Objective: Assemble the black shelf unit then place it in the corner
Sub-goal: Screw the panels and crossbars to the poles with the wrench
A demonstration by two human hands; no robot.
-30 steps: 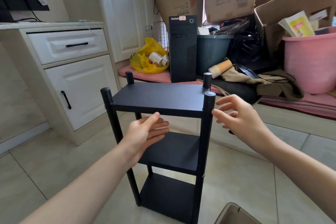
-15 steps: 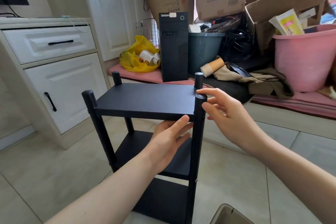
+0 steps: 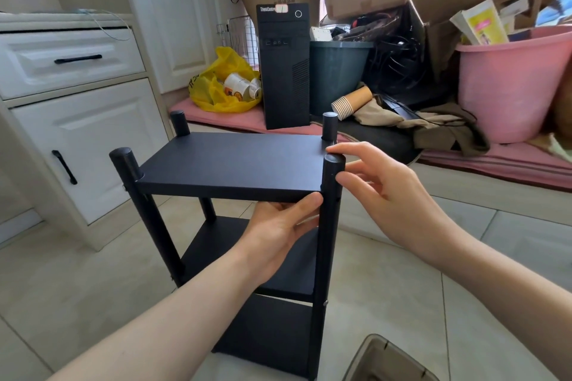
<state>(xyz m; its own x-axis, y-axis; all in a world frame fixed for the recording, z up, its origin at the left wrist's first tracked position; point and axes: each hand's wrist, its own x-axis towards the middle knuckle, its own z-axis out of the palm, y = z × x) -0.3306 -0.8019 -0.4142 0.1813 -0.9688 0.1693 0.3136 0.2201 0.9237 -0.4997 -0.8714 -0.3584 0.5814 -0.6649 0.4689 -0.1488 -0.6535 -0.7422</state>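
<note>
**Head view: both hands at the shelf's front right post**

From the shelf, a white cabinet [image 3: 80, 139] with black handles fills my nine to ten o'clock. A yellow bag [image 3: 216, 93] of rubbish lies at eleven, on a pink mat.

The shelf [image 3: 235, 161] stands upright on the tiled floor [image 3: 77, 272] straight ahead of me, in the open and against no wall. It has three black boards set between four round posts.

My left hand [image 3: 278, 232] reaches in under the top board. The thumb tip touches that board's front edge. The fingers lie nearly straight and point at three o'clock toward the front right post [image 3: 331, 195]. It clasps nothing.

A black tower [image 3: 283, 65] stands at twelve o'clock, behind the shelf.

My right hand [image 3: 380, 192] comes in from three o'clock and pinches the top of that same post. The forefinger lies on the far side of the cap and the thumb presses the post's outer side. The other fingers are curled loosely behind.

At one o'clock is a dark bin [image 3: 337, 71], with a stack of paper cups [image 3: 351, 102] lying on its side just beside it. A pink bucket [image 3: 510, 83] stuffed with papers sits at two o'clock, under open cardboard boxes.
</note>
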